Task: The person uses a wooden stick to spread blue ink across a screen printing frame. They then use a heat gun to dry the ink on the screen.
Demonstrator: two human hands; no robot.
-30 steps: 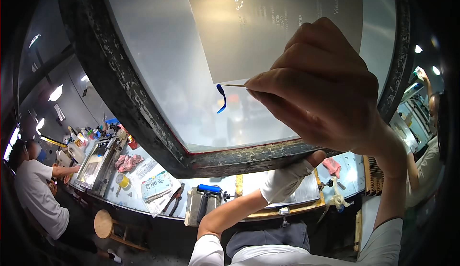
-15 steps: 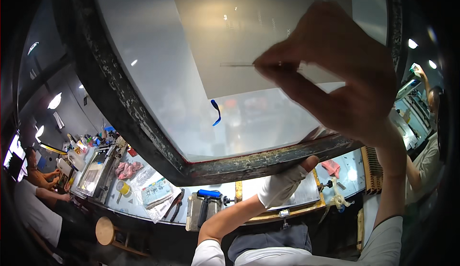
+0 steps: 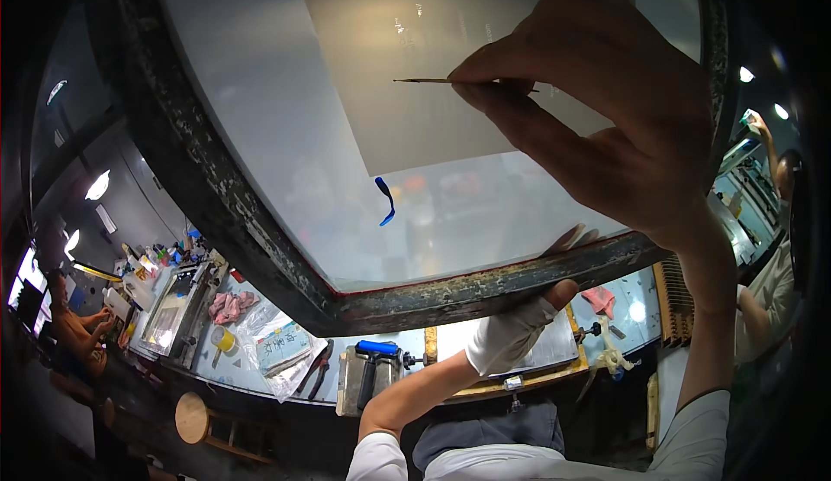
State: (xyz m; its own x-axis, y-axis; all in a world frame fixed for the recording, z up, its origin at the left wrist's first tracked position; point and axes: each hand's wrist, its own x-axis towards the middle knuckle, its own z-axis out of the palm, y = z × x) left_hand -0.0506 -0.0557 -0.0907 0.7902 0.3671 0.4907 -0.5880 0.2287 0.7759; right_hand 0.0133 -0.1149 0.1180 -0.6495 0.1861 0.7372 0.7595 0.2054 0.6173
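Note:
A screen-printing frame [image 3: 485, 280] with a dark, paint-chipped border stands tilted before me. Its pale mesh [image 3: 286, 213] carries a grey rectangle [image 3: 381, 126] with small light marks, and a blue stroke [image 3: 385, 202] below that. My left hand [image 3: 519, 334], in a white covering that leaves the thumb bare, grips the lower border; its fingers show dimly through the mesh. In front of the grey area, my right hand [image 3: 597, 109] is closed, pinching a thin needle-like stick [image 3: 422, 80] between thumb and fingertips. Its tip points left; I cannot tell whether it touches the mesh.
Below the frame runs a worktable with a blue-handled roller [image 3: 378, 349], pliers [image 3: 320, 368], plastic-wrapped papers [image 3: 281, 347], a yellow tape roll [image 3: 222, 339] and pink cloths [image 3: 231, 307]. A round wooden stool [image 3: 191, 418] stands lower left. Other people are at the far left and right.
My right hand and the stick have moved up across the mesh. The left hand keeps its grip on the border. At the far left, a person in a white shirt has mostly gone from view.

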